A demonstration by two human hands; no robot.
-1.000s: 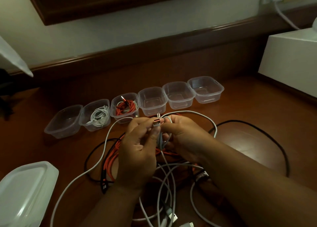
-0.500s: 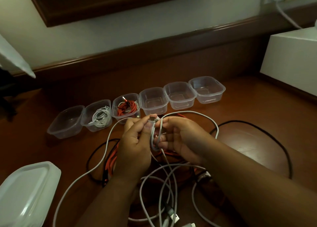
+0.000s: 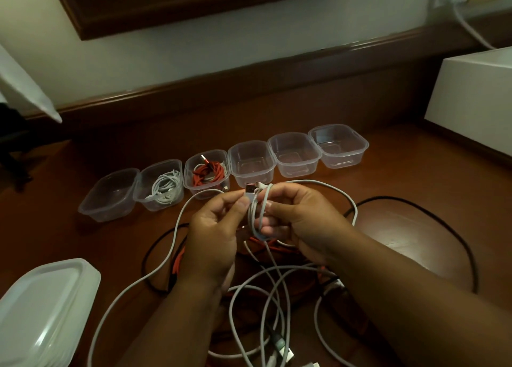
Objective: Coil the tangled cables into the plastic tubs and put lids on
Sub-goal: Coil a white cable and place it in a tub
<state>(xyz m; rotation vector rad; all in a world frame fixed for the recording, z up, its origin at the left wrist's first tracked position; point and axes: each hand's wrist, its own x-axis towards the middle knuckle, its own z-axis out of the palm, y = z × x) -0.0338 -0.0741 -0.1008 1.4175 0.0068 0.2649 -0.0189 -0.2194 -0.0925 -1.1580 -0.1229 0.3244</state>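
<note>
nearest, below the grip: loose white cable [image 3: 277, 291] looping over the tangle [image 3: 249, 255] of red and black leads on the desk [image 3: 83, 242]. lid stack [image 3: 41, 311] well off to the lower left.

at the grip: left hand [image 3: 213, 236] pinching the plug end [image 3: 250, 189] between thumb and forefinger, plug standing just above the knuckles. right hand [image 3: 302, 222] curled round a small bundle of white loops [image 3: 256, 217], fingers closed on it, touching the left.

beyond the grip: row of six tubs [image 3: 252, 161]; white coil [image 3: 166, 186] in second from left, red coil [image 3: 207, 172] in third, other four bare. no lids on.

step, as judged: third cable being wound, only the first loops made, most still slack. next calls for feeding slack from the tangle without snagging, holding the loops tight, then dropping the coil into the fourth tub just past the plug.
</note>
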